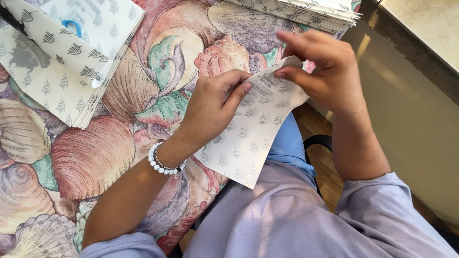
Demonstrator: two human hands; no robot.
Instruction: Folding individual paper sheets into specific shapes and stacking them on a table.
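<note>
Seen from above, two bare hands work one white paper sheet [253, 129] patterned with small grey trees, held over the edge of a shell-print tablecloth [95, 153] and the person's lap. The left hand [210, 107], wearing a white bead bracelet [160, 162], presses its thumb and curled fingers onto the sheet's middle. The right hand [320, 71] pinches the sheet's top edge between thumb and forefinger. Two stacks of like sheets lie on the cloth: one [62, 62] at upper left, one [301, 12] at top.
</note>
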